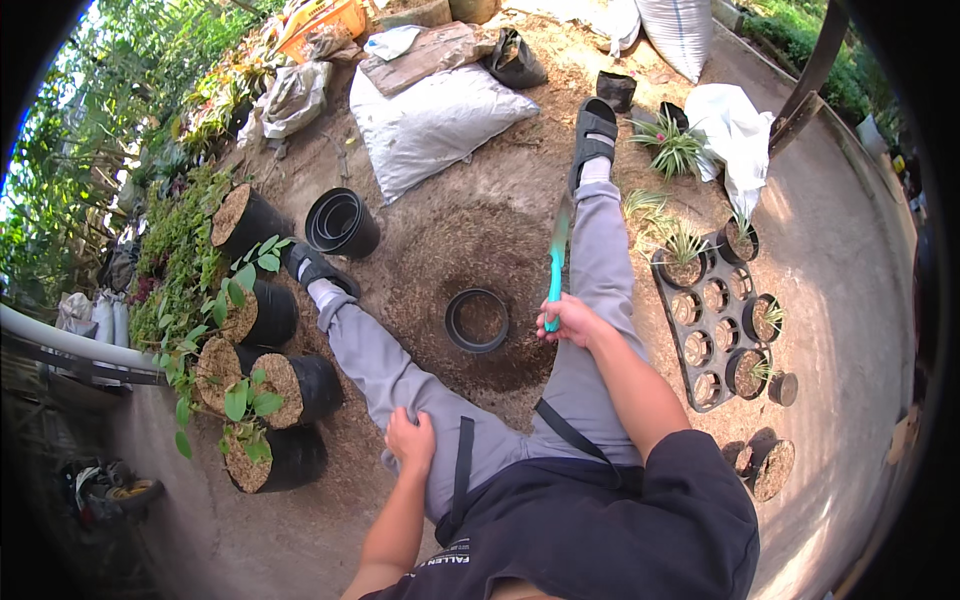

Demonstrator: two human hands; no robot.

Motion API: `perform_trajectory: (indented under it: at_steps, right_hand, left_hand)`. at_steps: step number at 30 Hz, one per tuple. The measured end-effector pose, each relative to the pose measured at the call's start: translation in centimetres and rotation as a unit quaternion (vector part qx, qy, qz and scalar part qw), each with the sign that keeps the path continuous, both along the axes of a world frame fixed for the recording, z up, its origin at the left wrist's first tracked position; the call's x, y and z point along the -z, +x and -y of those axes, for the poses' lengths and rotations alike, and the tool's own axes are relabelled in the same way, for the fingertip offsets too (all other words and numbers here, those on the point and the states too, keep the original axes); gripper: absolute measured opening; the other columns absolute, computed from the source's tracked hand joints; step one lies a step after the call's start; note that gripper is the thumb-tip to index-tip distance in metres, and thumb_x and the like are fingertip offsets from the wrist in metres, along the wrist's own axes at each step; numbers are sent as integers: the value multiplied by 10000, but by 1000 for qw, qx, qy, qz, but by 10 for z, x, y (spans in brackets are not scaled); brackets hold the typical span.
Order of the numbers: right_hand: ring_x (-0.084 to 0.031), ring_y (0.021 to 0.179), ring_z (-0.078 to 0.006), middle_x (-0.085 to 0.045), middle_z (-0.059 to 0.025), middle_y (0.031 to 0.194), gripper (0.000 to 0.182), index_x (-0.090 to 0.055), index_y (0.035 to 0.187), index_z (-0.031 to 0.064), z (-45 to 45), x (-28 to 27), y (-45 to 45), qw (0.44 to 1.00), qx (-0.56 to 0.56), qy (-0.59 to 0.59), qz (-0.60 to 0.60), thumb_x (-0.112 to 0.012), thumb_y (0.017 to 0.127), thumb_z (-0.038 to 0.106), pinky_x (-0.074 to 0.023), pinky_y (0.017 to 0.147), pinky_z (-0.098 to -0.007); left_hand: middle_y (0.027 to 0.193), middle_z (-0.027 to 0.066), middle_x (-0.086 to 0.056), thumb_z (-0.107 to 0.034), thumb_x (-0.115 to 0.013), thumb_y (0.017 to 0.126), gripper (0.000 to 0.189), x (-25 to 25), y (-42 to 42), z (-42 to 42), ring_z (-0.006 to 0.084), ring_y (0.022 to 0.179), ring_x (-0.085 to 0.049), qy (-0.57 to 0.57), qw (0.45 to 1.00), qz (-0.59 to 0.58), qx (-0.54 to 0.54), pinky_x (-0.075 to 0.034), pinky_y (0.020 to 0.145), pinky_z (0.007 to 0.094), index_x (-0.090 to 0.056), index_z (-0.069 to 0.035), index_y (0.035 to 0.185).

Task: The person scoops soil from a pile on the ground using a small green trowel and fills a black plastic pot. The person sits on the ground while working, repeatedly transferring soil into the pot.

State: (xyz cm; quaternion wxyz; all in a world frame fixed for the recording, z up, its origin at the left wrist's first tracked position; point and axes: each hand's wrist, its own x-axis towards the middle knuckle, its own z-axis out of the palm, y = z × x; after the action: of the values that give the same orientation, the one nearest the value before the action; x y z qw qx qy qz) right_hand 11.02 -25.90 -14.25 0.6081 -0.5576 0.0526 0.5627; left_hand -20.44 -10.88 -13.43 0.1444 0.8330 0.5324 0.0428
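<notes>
My right hand (571,319) is closed around the teal handle of a hand trowel (557,259), whose blade points away from me beside my right lower leg. My left hand (410,439) rests on my left thigh with nothing visible in it; its fingers are partly hidden against the trousers. Between my legs, a round black plastic pot (477,321) sits on the soil-covered ground, with brown material visible inside its rim. Nested black pots (342,223) stand beyond my left foot.
Filled black grow bags (298,390) with leafy plants stand at left. A white sack (442,120) lies ahead under a wooden board (427,56). At right are a black pot tray (701,352) holding several small potted plants, a spider-like plant (670,144) and a white bag (731,139).
</notes>
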Motion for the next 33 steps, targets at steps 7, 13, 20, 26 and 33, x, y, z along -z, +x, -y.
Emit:
perform_trajectory:
  at_steps: [7, 13, 20, 26, 33]
  right_hand:
    - [-614, 652, -236, -599, -141, 827, 201, -520, 917, 38, -40, 51, 72, 918, -160, -258, 254, -453, 733, 77, -476, 560, -371]
    - [-577, 990, -312, -603, -176, 1035, 288, -528, 1035, 31, -47, 56, 71, 812, -123, -418, 389, -492, 774, 148, -449, 834, -408]
    - [-585, 964, -324, -619, -163, 997, 258, -541, 1019, 51, -45, 64, 59, 781, -209, -415, 417, -498, 787, 156, -463, 820, -405]
    - [-586, 974, -306, -621, -154, 1006, 299, -561, 1038, 44, -33, 51, 51, 773, -266, -380, 432, -511, 762, 149, -469, 821, -391]
    - [-568, 993, -321, -606, -158, 1034, 268, -603, 978, 70, -23, 29, 27, 801, -225, -357, 425, -489, 742, 127, -450, 835, -412]
  left_hand:
    - [830, 156, -556, -262, -547, 737, 250, -1, 8, 1, 350, 840, -523, 21, 1000, -22, -2, -384, 730, 459, -512, -22, 799]
    - [807, 154, -558, -253, -546, 734, 241, -3, 16, 4, 351, 819, -528, 37, 998, -45, 10, -386, 712, 465, -509, -18, 774]
    - [817, 165, -565, -262, -545, 720, 258, -3, 22, 3, 361, 817, -530, 40, 998, -52, 8, -386, 714, 465, -513, -13, 780]
    - [828, 166, -573, -280, -542, 716, 269, -9, 22, 5, 362, 819, -536, 28, 998, -56, -7, -387, 720, 466, -520, -21, 787]
    - [845, 162, -580, -292, -528, 723, 276, 1, 11, 3, 357, 829, -541, 34, 999, -25, -14, -385, 728, 477, -534, -27, 801]
